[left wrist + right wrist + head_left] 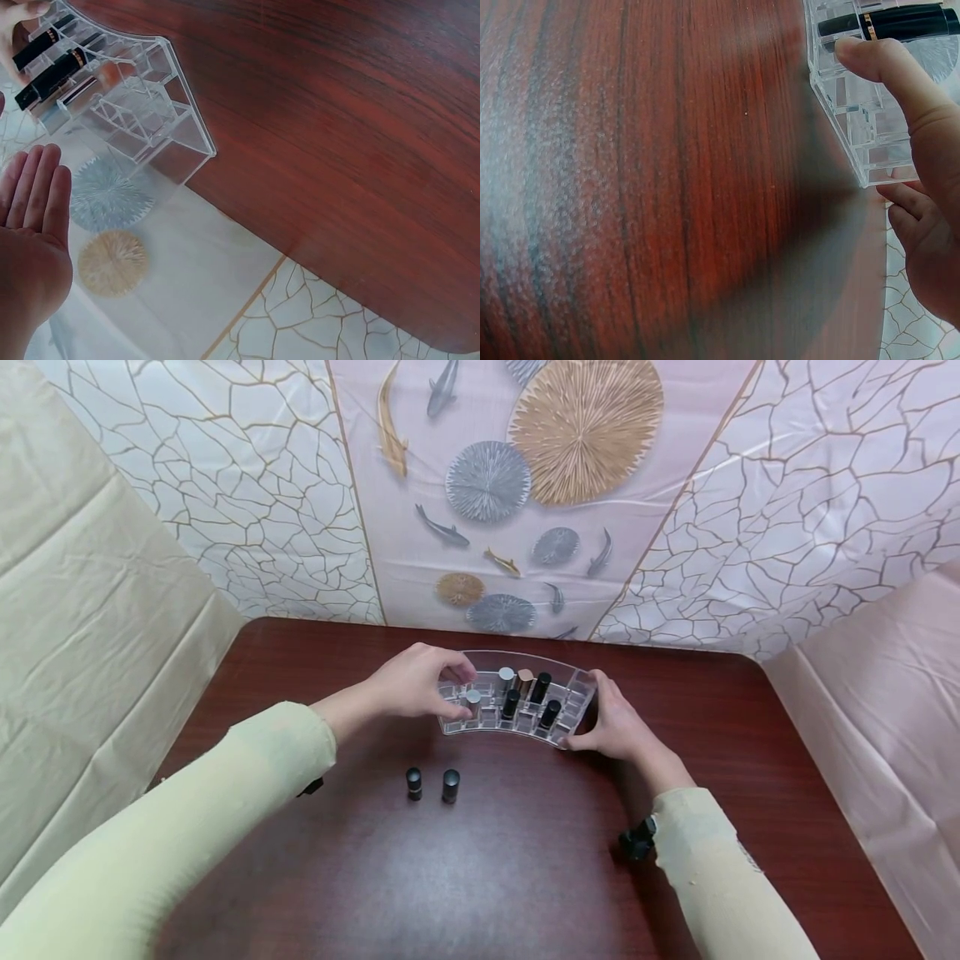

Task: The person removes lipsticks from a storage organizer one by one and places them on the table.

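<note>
A clear curved lipstick holder stands toward the back of the table, with several lipsticks upright in its slots. My left hand is over its left end, thumb and fingers spread around a silver-capped lipstick at the front left. The left wrist view shows the straight fingers of that hand. My right hand grips the holder's right end, its thumb at the front beside a black lipstick and its fingers behind. Two black lipsticks stand on the table in front.
The dark red wooden table ends at a patterned cloth backdrop just behind the holder. Cream cloth walls rise on the left and right.
</note>
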`<action>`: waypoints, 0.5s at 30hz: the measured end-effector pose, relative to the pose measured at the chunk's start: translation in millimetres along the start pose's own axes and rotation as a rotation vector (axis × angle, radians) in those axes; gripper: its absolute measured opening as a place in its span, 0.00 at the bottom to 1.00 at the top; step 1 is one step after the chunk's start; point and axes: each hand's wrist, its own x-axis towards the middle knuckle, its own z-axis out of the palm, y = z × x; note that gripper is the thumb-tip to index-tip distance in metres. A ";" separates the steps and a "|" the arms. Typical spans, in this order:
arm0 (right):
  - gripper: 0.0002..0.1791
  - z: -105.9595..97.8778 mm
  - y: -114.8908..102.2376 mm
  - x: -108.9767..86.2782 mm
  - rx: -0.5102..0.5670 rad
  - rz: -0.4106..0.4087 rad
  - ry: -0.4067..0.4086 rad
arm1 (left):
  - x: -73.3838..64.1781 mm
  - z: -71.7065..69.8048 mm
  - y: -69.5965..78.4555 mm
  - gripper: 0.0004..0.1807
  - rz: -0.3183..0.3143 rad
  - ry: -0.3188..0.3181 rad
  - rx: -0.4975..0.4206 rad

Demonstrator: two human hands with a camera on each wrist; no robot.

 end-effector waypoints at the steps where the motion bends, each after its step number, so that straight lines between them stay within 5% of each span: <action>1: 0.65 0.0 0.2 -0.2 0.000 -0.002 0.001 | 1.4 1.2 -0.7 0.28 -0.003 0.003 -0.001; 15: 0.65 0.9 0.1 0.2 -0.002 -0.001 0.013 | 14.3 13.3 -12.7 0.27 -0.079 0.002 -0.084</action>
